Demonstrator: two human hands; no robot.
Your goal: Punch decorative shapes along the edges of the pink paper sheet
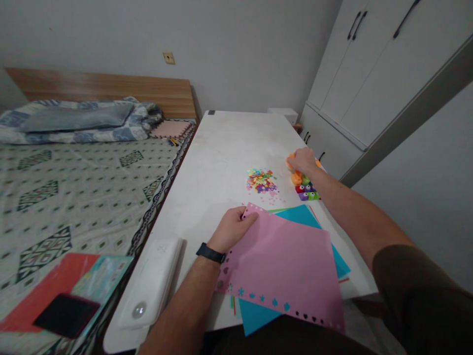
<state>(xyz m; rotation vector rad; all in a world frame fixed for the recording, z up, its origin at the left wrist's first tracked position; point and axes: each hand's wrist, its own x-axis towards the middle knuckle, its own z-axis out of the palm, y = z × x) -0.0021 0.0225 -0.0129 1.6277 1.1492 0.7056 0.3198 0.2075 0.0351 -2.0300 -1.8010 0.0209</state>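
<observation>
A pink sheet of paper [284, 261] is gripped at its upper left corner by my left hand [238, 227], thumb on top. Shapes such as flowers, stars and hearts are cut out along its left and lower edges, with small holes at the top. Beneath it lie blue paper [301, 215] and other coloured sheets. At the table's right side, the fingers of my right hand [305, 160] are closed on an orange paper punch [290, 160], which they partly cover. Another orange punch [296, 178] and several purple, green and red ones [307, 192] sit just below that hand.
A pile of colourful paper cutouts [261, 181] lies mid-table [221, 153]. A long white case [153, 281] rests near the left edge. On the bed [92, 182] are a dark phone [66, 315] and red and teal packs [55, 281]. White cabinets [369, 74] stand at right.
</observation>
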